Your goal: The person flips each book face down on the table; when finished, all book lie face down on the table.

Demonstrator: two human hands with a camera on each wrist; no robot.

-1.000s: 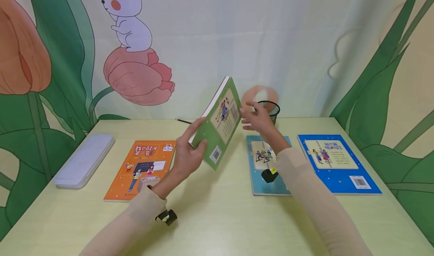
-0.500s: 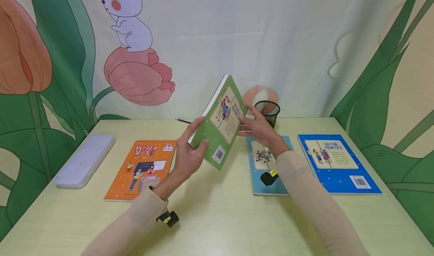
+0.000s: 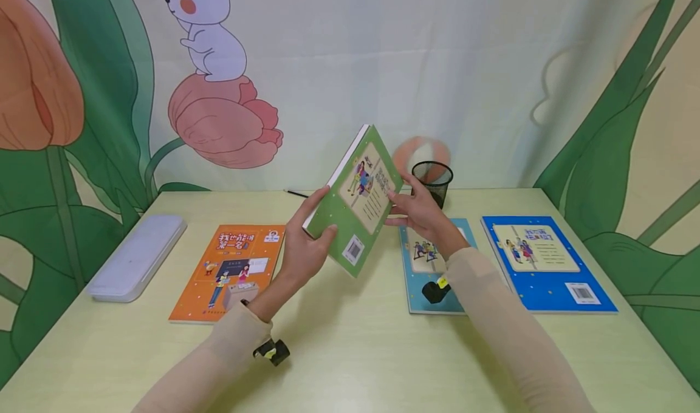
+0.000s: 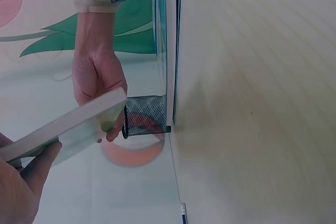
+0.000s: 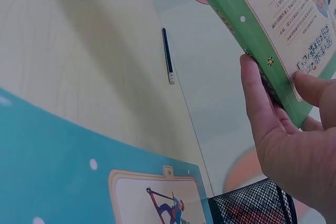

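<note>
Left hand (image 3: 305, 249) grips the lower left corner of the green book (image 3: 361, 200), thumb on the cover; right hand (image 3: 420, 211) holds its far edge. The right wrist view adds one finger lying along the spine. The book tilts in the air above the surface (image 3: 350, 358). The pencil (image 5: 168, 56), partly hidden in the head view, shows whole from the right wrist. Beyond are the teal book (image 3: 423, 252) and mesh cup (image 3: 434, 191); only the head view shows the pale case (image 3: 137, 258) and full orange book (image 3: 229, 273).
</note>
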